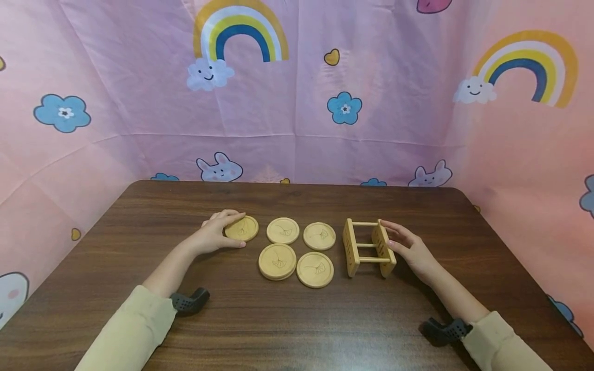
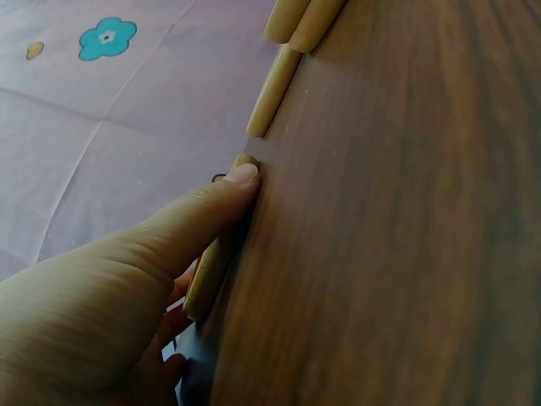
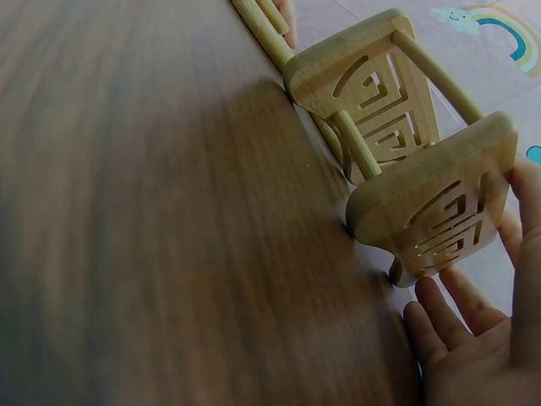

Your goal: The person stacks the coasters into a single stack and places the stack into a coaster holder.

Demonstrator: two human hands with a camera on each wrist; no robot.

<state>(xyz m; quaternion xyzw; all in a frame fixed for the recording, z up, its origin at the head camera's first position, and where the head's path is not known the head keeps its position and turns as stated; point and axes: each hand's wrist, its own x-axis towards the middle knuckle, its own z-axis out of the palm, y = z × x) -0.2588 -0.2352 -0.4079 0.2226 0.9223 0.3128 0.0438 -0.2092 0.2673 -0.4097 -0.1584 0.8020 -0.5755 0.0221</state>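
In the head view, my left hand (image 1: 215,233) grips a round wooden coaster (image 1: 243,229) by its edge, thumb on the near side and fingers on the far side. The left wrist view shows the thumb at the rim of this coaster (image 2: 211,275), low over the table. My right hand (image 1: 415,252) is at the right panel of a small wooden coaster rack (image 1: 368,260), fingers extended and touching its outer side. In the right wrist view the rack (image 3: 448,190) shows cut-out panels joined by round rods; no coaster stands between them.
Several more coasters with engraved leaf drawings lie between the hands: back left (image 1: 282,230), back right (image 1: 319,236), front right (image 1: 315,269), and a thicker front-left stack (image 1: 277,261). A printed cloth (image 1: 269,113) hangs behind the dark wooden table (image 1: 297,330).
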